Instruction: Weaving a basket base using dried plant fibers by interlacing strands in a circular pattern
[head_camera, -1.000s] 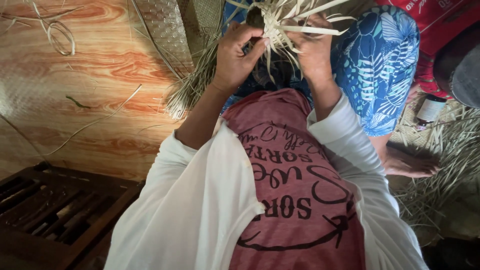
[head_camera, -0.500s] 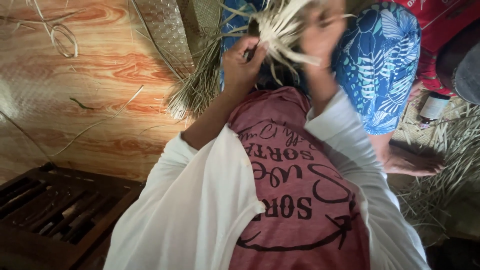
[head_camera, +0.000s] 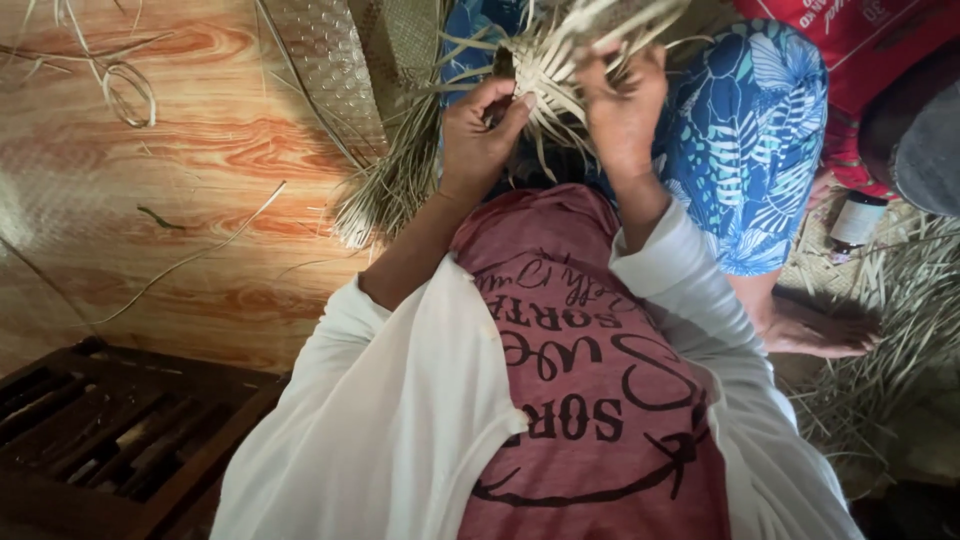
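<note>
Weaving partway: pale dried-leaf woven piece (head_camera: 560, 70) has a plaited core, many loose ends; my left hand (head_camera: 480, 135) pinches one strip; my right hand (head_camera: 625, 100) clamps the bundle.

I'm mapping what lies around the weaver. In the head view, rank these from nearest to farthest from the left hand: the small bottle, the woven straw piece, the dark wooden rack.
1. Woven straw piece: held by the left hand.
2. Small bottle: far right, on the straw.
3. Dark wooden rack: bottom left corner.
</note>
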